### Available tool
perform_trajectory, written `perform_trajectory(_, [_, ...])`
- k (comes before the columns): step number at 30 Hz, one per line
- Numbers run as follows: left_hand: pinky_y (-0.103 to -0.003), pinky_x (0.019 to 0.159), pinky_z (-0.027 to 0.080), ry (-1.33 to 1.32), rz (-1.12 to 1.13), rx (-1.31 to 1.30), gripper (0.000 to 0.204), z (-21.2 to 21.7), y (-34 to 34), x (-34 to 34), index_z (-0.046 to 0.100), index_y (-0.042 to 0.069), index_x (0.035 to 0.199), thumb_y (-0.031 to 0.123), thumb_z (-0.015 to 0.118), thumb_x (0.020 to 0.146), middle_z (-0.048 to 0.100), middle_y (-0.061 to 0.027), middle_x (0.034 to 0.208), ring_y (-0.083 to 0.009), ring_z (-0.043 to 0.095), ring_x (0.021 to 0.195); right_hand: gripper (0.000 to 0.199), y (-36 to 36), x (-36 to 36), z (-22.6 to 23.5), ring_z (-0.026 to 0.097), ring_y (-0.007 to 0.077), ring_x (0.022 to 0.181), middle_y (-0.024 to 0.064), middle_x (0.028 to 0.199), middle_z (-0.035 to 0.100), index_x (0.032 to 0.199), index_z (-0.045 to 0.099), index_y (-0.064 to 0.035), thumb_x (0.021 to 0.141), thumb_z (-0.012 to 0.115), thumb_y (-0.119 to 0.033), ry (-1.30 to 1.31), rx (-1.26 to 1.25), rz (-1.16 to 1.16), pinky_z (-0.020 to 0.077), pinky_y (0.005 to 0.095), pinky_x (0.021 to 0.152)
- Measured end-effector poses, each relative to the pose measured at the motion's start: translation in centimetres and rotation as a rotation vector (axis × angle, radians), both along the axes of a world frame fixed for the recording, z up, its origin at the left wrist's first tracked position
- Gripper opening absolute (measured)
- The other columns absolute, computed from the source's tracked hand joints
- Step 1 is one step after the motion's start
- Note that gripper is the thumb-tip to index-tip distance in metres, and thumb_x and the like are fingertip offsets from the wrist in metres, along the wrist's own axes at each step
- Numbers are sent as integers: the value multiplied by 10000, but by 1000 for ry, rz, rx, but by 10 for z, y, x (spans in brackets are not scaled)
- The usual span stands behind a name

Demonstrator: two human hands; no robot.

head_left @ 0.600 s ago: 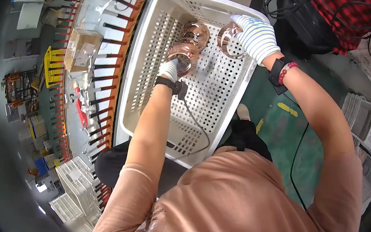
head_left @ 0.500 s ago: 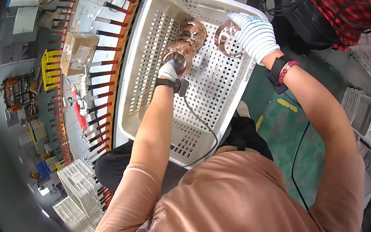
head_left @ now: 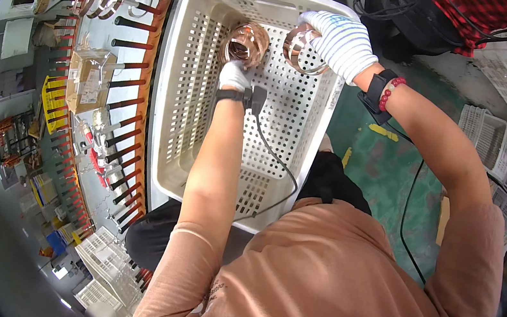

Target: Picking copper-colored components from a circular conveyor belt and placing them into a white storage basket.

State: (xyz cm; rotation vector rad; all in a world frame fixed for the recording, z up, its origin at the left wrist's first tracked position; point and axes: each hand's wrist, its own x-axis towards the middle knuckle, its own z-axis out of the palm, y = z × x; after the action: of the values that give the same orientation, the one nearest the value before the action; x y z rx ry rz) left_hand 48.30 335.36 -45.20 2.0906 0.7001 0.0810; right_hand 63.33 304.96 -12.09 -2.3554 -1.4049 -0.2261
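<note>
A white perforated plastic basket (head_left: pixel 168 95) lies before me with shiny copper-coloured metal rings inside. My right hand (head_left: pixel 345 45), in a white striped glove, is closed on the rim of one wide copper-coloured ring (head_left: pixel 296 46) near the basket's far right side. My left hand (head_left: pixel 234 77), also gloved, reaches to the far left part of the basket. Its fingers, partly blurred, grip the near edge of copper-coloured rings (head_left: pixel 250 40) that overlap there, so how many there are is hard to tell.
On the left runs a long rack of black-handled pegs (head_left: pixel 128 84), with a cardboard box (head_left: pixel 88 80) beside it. A black cable (head_left: pixel 276 161) trails from my left wrist over the basket. A black bag (head_left: pixel 402 24) lies at the far right; white crates (head_left: pixel 489 140) stand at right.
My left hand has moved away from me with its ring, which now overlaps the ring behind it. My right hand keeps its ring in much the same place; the view has shifted slightly.
</note>
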Motion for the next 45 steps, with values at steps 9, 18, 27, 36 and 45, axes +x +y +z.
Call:
perform_trajectory(9, [-430, 894, 586, -200, 148, -523, 213, 119, -57, -4, 623, 13, 1171, 120, 519, 1020, 644, -197, 1202, -308, 645, 1032, 335, -10, 6, 3, 677, 342, 1062, 135, 1125, 737, 1206, 696, -103, 942, 605, -288, 54, -16, -31, 502, 450, 968])
perform_trajectory(18, [-482, 1060, 523, -395, 279, -852, 512, 330, -37, -106, 542, -13, 1384, 304, 665, 1002, 626, -223, 1332, -356, 635, 1198, 305, -10, 11, -10, 678, 335, 1082, 144, 1144, 725, 1218, 694, -108, 937, 640, -215, 25, 36, 5, 520, 432, 959])
perform_trajectory(27, [-577, 1207, 254, -857, 996, -983, 1177, 404, 52, -191, 112, 76, 1642, 765, 632, 843, 184, -250, 1678, -440, 228, 1538, 292, -12, 22, -15, 678, 350, 1045, 154, 1106, 725, 1191, 694, -54, 939, 646, -195, 9, 98, 30, 524, 431, 932])
perform_trajectory(36, [-335, 682, 547, -135, 775, 5, 166, 400, 132, -297, 687, 29, 1041, 124, 601, 935, 677, -80, 844, -224, 646, 731, 334, 0, -2, 7, 689, 350, 1080, 188, 1160, 726, 1221, 705, -45, 924, 669, -193, 43, 62, 38, 530, 430, 971])
perform_trajectory(45, [-398, 806, 625, -847, 529, -382, 304, 524, 25, -138, 602, -3, 1236, 216, 597, 1026, 671, -131, 1008, -254, 680, 885, 286, -17, 14, 5, 688, 361, 1033, 184, 1096, 730, 1167, 713, -57, 915, 663, -183, 62, 47, 7, 532, 442, 937])
